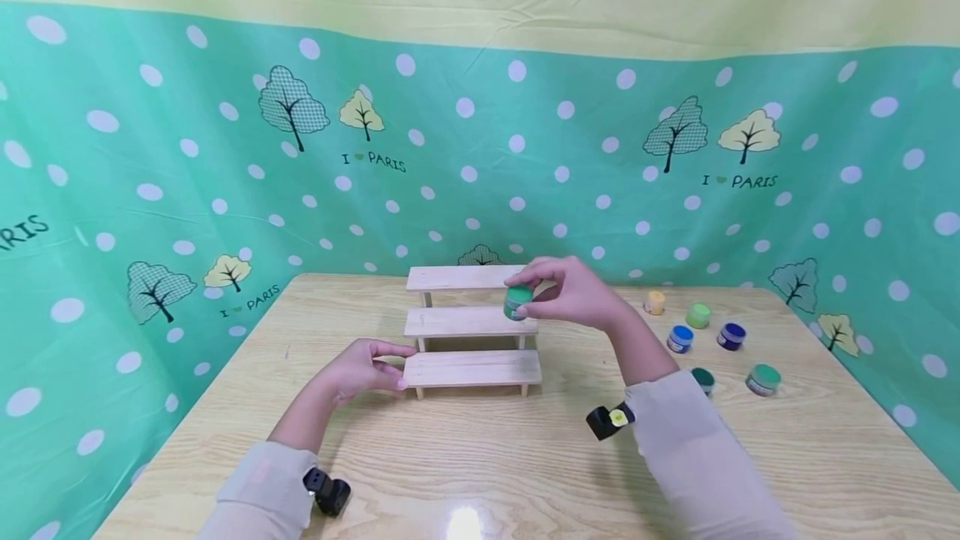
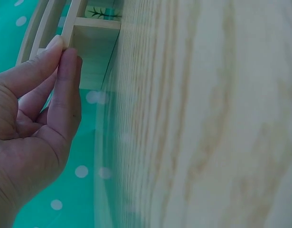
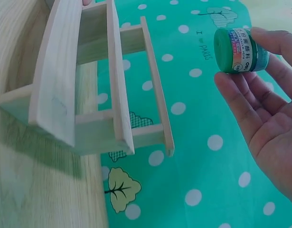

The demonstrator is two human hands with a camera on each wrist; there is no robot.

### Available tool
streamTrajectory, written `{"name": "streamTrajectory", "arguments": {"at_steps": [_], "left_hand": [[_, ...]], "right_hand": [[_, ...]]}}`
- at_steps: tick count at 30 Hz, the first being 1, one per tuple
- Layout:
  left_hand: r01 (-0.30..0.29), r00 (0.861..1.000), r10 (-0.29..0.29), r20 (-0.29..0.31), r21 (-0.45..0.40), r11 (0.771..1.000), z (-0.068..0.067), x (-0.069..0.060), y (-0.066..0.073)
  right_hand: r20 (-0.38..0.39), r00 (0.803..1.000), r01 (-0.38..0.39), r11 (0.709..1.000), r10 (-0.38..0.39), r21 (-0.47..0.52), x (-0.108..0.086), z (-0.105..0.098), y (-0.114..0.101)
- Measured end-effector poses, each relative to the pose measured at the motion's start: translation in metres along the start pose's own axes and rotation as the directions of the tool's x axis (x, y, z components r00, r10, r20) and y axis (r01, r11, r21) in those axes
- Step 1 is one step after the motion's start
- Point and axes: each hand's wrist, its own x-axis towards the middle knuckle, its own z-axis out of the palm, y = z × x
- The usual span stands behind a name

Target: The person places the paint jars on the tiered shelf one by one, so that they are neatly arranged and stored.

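Note:
A small three-step wooden shelf point(image 1: 471, 369) stands on the table near the back. My left hand point(image 1: 363, 369) pinches the left end of its lowest step between thumb and fingers, as the left wrist view also shows at the shelf edge point(image 2: 72, 28). Between thumb and fingertips, my right hand point(image 1: 573, 294) holds a green paint jar point(image 1: 517, 303) in the air by the right end of the upper steps. The jar's printed label point(image 3: 241, 50) shows in the right wrist view, apart from the shelf point(image 3: 55, 95).
Several more paint jars sit on the right of the table: yellow-orange point(image 1: 655, 302), light green point(image 1: 698, 315), blue point(image 1: 680, 338), dark blue point(image 1: 731, 336), green point(image 1: 763, 379) and a dark green one point(image 1: 702, 380) partly behind my right sleeve. A polka-dot curtain point(image 1: 525, 148) hangs behind the table.

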Motion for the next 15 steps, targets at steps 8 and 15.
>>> {"name": "streamTrajectory", "arguments": {"at_steps": [8, 15], "left_hand": [[0.002, 1.000, -0.002, -0.005, 0.012, 1.000, 0.000, 0.000, 0.000], [0.003, 1.000, -0.003, -0.007, 0.016, 1.000, 0.000, 0.000, 0.001]], "right_hand": [[-0.011, 0.999, -0.039, 0.999, 0.039, -0.015, 0.021, 0.006, -0.004], [-0.007, 0.999, -0.046, 0.996, 0.046, -0.082, 0.039, 0.010, -0.003]]}}
